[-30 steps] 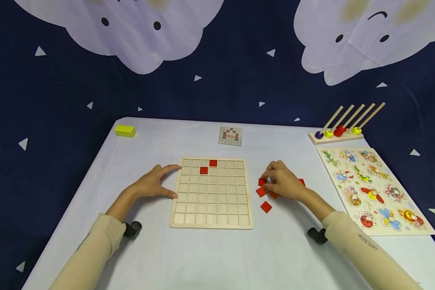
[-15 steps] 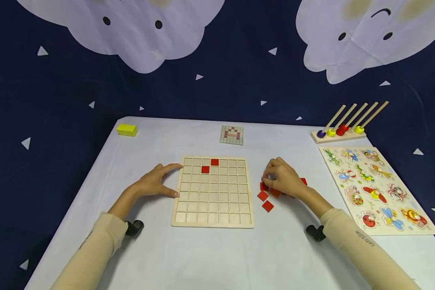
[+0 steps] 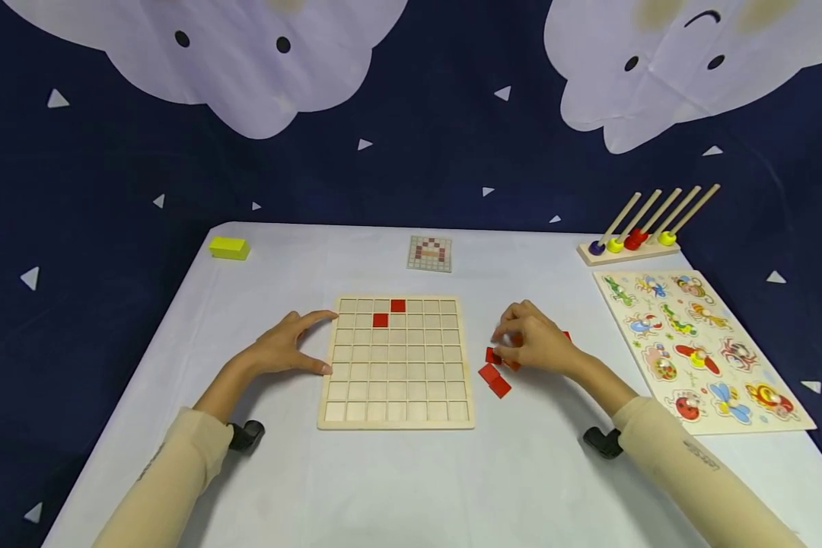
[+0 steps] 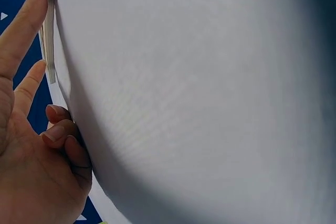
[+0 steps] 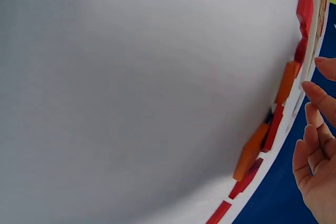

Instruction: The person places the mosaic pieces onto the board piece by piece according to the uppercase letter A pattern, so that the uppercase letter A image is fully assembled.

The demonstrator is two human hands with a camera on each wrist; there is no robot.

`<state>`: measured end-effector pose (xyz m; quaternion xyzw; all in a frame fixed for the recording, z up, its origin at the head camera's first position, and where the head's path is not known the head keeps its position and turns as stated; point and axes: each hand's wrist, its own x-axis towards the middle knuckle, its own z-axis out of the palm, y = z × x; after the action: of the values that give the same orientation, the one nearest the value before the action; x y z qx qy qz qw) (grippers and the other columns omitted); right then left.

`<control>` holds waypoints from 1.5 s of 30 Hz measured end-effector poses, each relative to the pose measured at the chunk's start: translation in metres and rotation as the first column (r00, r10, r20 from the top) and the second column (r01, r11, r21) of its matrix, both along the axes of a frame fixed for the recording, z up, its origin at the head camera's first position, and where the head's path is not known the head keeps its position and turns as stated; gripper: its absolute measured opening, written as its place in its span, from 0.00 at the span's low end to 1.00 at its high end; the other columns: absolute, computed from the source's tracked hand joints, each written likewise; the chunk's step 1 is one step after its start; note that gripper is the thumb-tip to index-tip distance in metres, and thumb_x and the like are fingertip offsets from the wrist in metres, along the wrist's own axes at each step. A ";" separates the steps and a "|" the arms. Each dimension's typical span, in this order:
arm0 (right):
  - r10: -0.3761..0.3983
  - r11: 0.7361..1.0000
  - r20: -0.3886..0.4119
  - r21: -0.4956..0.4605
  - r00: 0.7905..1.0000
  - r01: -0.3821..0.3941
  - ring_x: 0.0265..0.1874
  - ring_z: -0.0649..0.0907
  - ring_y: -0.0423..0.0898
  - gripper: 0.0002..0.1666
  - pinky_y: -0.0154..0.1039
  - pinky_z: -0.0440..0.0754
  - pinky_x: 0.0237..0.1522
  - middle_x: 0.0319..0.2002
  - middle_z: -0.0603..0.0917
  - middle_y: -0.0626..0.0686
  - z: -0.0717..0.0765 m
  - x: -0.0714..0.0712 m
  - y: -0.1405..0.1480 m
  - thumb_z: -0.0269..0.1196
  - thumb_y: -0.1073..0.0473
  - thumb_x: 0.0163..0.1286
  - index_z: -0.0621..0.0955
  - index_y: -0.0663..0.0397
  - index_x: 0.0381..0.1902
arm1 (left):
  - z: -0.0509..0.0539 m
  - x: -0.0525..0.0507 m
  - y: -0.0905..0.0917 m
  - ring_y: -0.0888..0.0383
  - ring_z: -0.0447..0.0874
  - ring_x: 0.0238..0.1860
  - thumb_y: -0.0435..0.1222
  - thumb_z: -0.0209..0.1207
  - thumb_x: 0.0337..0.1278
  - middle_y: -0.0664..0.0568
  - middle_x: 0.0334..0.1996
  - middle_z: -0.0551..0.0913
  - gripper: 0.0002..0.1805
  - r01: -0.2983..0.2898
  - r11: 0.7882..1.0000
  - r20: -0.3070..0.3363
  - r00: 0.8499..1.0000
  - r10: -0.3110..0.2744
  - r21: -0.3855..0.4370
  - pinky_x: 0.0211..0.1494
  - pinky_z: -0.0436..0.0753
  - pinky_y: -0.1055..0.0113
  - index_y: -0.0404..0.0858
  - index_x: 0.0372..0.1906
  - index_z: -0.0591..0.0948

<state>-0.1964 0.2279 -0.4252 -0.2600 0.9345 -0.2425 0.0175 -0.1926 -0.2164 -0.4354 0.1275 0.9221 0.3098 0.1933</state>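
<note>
A wooden grid board (image 3: 397, 361) lies flat, with two red square tiles, one in the top row (image 3: 398, 305) and one in the second row (image 3: 380, 320). My left hand (image 3: 288, 346) touches the board's left edge with spread thumb and index finger; its other fingers are curled in the left wrist view. Right of the board, my right hand (image 3: 537, 340) hovers over loose red tiles (image 3: 500, 387) and orange tiles (image 5: 251, 152), partly covering them. Thumb and index fingertips (image 5: 307, 85) stand slightly apart in the right wrist view, no tile visible between them.
Behind the board lies a small pattern card (image 3: 429, 253). A yellow block (image 3: 229, 248) sits at the back left. On the right are a peg stand (image 3: 633, 247) with coloured beads and an insect puzzle board (image 3: 702, 350).
My right hand has shifted slightly among the tiles. Two red tiles near its fingers have slid forward, one now meeting the front tile. My left hand stays at the board's edge.
</note>
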 end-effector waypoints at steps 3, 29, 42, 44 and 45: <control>0.011 1.000 -0.003 0.022 1.000 -0.011 0.42 0.69 0.43 0.07 0.40 0.69 0.41 0.38 0.78 0.46 -0.003 0.004 0.001 0.75 0.60 0.54 0.88 0.51 0.33 | -0.001 0.000 -0.001 0.45 0.70 0.49 0.55 0.78 0.36 0.39 0.50 0.69 0.55 0.001 1.000 -0.003 1.000 -0.001 0.006 0.55 0.72 0.43 0.54 0.75 0.64; 0.084 0.996 -0.133 0.005 0.988 -0.084 0.41 0.71 0.43 0.10 0.40 0.72 0.41 0.38 0.77 0.47 -0.004 0.004 -0.010 0.75 0.60 0.49 0.86 0.53 0.31 | -0.002 -0.001 -0.002 0.47 0.69 0.46 0.56 0.77 0.36 0.41 0.48 0.69 0.55 0.001 1.000 -0.011 1.000 -0.001 -0.005 0.51 0.73 0.47 0.55 0.74 0.64; 0.159 0.987 -0.084 -0.005 0.984 -0.160 0.46 0.71 0.44 0.10 0.45 0.74 0.51 0.41 0.77 0.47 0.007 -0.011 -0.056 0.75 0.57 0.52 0.85 0.51 0.32 | -0.001 -0.002 0.000 0.50 0.68 0.41 0.55 0.78 0.35 0.43 0.43 0.68 0.56 -0.013 1.000 0.000 1.000 0.013 -0.011 0.43 0.70 0.56 0.54 0.75 0.64; 0.170 0.985 -0.074 -0.012 0.983 -0.171 0.46 0.71 0.44 0.10 0.45 0.74 0.50 0.42 0.77 0.47 0.008 -0.013 -0.064 0.74 0.57 0.53 0.85 0.51 0.32 | -0.001 -0.001 0.000 0.50 0.68 0.41 0.55 0.78 0.34 0.43 0.44 0.68 0.56 -0.016 1.000 0.002 1.000 0.016 -0.010 0.43 0.70 0.56 0.54 0.74 0.64; 0.174 0.985 -0.070 -0.013 0.982 -0.175 0.46 0.71 0.44 0.10 0.45 0.74 0.50 0.42 0.77 0.47 0.008 -0.014 -0.068 0.74 0.57 0.53 0.85 0.51 0.32 | -0.001 -0.001 0.000 0.50 0.68 0.42 0.55 0.78 0.34 0.43 0.44 0.68 0.56 -0.018 1.000 0.003 1.000 0.018 -0.011 0.44 0.70 0.56 0.54 0.74 0.64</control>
<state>-0.2101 0.1603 -0.4174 -0.3491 0.9059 -0.2398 0.0042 -0.1936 -0.2163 -0.4362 0.1179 0.9246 0.3068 0.1927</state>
